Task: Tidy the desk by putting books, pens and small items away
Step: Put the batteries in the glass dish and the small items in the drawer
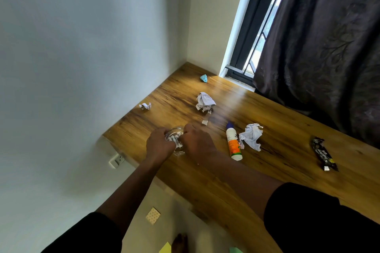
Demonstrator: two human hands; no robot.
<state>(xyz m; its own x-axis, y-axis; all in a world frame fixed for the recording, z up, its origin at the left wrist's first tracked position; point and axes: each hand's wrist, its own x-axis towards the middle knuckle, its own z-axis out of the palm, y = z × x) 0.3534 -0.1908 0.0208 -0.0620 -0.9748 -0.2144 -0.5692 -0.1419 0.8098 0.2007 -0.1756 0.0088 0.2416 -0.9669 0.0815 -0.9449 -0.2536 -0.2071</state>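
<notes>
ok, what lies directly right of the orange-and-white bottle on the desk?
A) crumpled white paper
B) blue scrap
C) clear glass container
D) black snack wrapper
A: the crumpled white paper sits right beside the orange-and-white bottle; the black snack wrapper lies much farther right.

A dark patterned curtain (320,47) hung at the right, covering most of a window (259,33) with a black frame and bars. Plain white walls (82,47) met in a corner behind the counter. Low on the left wall sat a white power socket (116,160). On the pale floor (174,207) below lay a small beige dotted square (153,215), and the corners of a yellow sheet (165,248) and a green sheet (235,250) showed at the bottom edge.
</notes>
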